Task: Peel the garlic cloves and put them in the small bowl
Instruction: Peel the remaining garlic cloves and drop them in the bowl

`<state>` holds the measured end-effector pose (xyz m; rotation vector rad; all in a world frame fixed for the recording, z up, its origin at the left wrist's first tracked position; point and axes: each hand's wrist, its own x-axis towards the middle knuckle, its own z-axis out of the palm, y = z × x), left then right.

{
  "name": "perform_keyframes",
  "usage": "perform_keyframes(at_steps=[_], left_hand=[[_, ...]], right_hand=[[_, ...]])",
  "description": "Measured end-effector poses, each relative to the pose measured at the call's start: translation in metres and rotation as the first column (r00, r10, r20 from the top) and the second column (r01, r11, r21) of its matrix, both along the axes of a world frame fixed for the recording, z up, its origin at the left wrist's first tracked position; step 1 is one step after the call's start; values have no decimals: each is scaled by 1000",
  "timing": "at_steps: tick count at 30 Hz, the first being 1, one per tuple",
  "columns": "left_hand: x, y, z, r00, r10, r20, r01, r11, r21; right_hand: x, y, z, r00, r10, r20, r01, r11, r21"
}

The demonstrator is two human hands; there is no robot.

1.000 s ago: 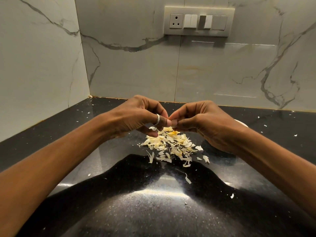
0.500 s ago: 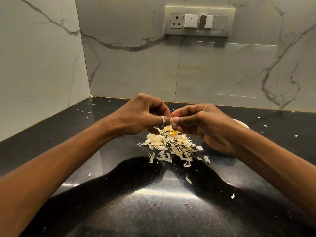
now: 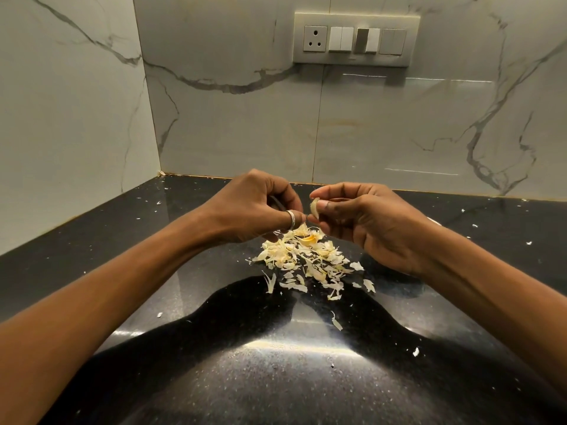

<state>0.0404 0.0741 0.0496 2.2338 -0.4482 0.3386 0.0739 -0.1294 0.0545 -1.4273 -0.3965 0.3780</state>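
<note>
Counter: black speckled stone countertop (image 3: 122, 228), polished; a bright glare streak near the front edge, with the person's dark reflection around it
Walls: pale marble-look tiles with grey veining; back wall (image 3: 245, 124) and side wall (image 3: 67, 118) meet in a corner at far left
Switch plate: switch panel (image 3: 356, 39) high on the back wall; one round-pin socket at its left end, rocker switches to the right
Peelings: loose heap of garlic skins (image 3: 306, 259) on the counter, under and between the two hands; cream to yellow; small stray flecks (image 3: 415, 351) lie scattered well apart across the stone
Clove, place: garlic clove (image 3: 314, 208) held in the air above the far edge of the heap, clear of the counter; just beside the left hand's fingertips
Clove, axis: long axis near upright, leaning slightly; curved back faces the left hand; top end under the forefinger, lower end at the thumb; which end is the root I cannot tell
Right hand: right hand (image 3: 368, 222) pinches the clove between thumb and forefinger; other fingers curled beneath
Left hand: left hand (image 3: 251, 207) with fingers curled inward, ring (image 3: 291, 219) on the thumb; thumb tip reaches toward the right fingertips; whether it pinches a skin I cannot tell
Bowl: pale sliver of the small bowl (image 3: 436, 221) shows behind the right wrist; the rest is hidden
</note>
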Motion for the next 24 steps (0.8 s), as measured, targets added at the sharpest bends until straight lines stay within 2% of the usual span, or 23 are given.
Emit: perform_keyframes(at_steps=[7, 16, 24], left_hand=[[-3, -5, -1, 1000, 10, 0, -10, 991, -132], [-6, -7, 1, 997, 1, -73, -19, 969, -248], [-5, -2, 3, 989, -20, -147, -8, 981, -193]], right_hand=[[1, 2, -3, 993, 5, 116, 5, 996, -84], [1, 2, -1, 994, -12, 106, 18, 998, -53], [1, 3, -2, 995, 2, 96, 5, 997, -74]])
